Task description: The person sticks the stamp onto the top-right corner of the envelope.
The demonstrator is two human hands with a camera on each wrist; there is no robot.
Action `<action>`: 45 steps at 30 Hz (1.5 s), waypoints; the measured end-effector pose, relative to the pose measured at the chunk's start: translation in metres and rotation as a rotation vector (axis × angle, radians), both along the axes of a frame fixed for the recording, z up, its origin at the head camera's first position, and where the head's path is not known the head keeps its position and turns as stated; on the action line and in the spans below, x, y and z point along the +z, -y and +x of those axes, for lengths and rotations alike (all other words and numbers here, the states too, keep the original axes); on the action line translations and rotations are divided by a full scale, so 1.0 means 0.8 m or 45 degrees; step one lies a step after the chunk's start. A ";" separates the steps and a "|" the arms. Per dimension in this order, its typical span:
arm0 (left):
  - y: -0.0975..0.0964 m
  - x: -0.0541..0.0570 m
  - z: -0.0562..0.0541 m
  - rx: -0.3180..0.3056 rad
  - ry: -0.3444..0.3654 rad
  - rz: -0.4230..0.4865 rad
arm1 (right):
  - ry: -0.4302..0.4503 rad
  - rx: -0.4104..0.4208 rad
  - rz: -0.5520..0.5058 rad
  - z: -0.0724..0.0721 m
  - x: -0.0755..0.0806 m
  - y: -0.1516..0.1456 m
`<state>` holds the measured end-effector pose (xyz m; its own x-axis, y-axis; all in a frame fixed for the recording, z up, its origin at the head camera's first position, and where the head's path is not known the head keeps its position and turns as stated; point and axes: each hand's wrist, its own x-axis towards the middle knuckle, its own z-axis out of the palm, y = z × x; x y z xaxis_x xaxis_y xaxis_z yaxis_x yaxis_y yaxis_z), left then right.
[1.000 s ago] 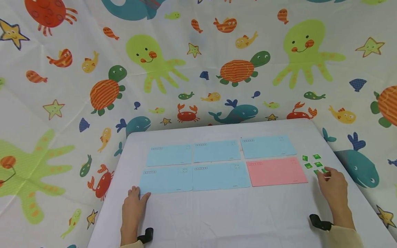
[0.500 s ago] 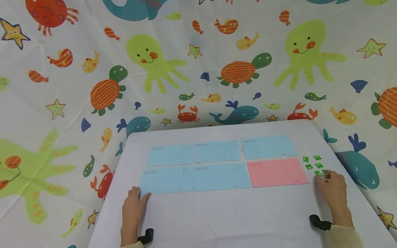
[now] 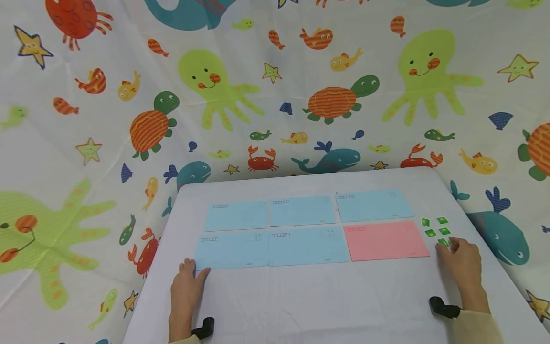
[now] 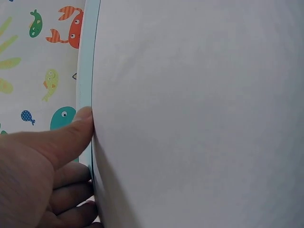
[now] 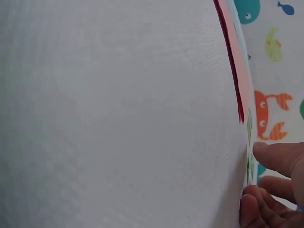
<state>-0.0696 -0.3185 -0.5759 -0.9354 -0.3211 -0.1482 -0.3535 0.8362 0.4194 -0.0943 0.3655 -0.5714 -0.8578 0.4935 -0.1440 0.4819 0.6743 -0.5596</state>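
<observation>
In the head view my left hand (image 3: 185, 289) rests at the lower left corner of a blue envelope (image 3: 232, 251), thumb and fingers spread around the corner. The left wrist view shows its thumb lying at the envelope's near edge (image 4: 86, 61). To the right, my right hand (image 3: 465, 260) is low over the table with its thumb and index finger beside a small green gem-patterned sticker (image 3: 443, 242), partly covered by the fingers. In the right wrist view, thumb and fingers stand apart by the stickers. Several more green stickers (image 3: 431, 233) lie just beyond the fingertips.
Several blue envelopes (image 3: 301, 210) and one pink envelope (image 3: 386, 241) lie in two rows on the white table (image 3: 301, 301). Behind hangs a white cloth (image 3: 240, 124) printed with sea animals. Black wrist mounts (image 3: 444, 308) sit on both wrists.
My right thumb and fingers have shifted slightly at the nearest stickers, their tips moving a little left. The left hand keeps its place; the whole head view has drifted slightly.
</observation>
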 end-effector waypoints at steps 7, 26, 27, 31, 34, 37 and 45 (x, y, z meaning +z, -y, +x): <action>-0.001 0.001 -0.001 0.007 -0.005 0.018 | 0.045 0.019 -0.008 -0.006 -0.002 -0.009; 0.000 -0.004 0.000 0.034 0.009 0.049 | 0.117 0.034 -0.017 -0.019 -0.004 -0.018; -0.001 -0.003 0.000 0.032 0.010 0.049 | 0.127 0.034 -0.026 -0.019 -0.004 -0.018; -0.002 -0.004 0.000 0.025 0.000 0.034 | 0.150 0.036 -0.053 -0.019 -0.004 -0.021; -0.003 -0.003 0.000 0.031 -0.008 0.024 | 0.154 0.031 -0.065 -0.020 -0.004 -0.022; -0.005 -0.002 -0.001 0.038 -0.009 0.025 | 0.151 0.028 -0.071 -0.022 -0.003 -0.022; -0.004 -0.002 0.000 0.044 -0.006 0.049 | 0.154 0.037 -0.076 -0.024 -0.004 -0.021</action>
<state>-0.0695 -0.3150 -0.5775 -0.9246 -0.3473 -0.1564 -0.3796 0.8069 0.4525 -0.1137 0.3825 -0.5750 -0.8460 0.4564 -0.2757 0.5293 0.6562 -0.5378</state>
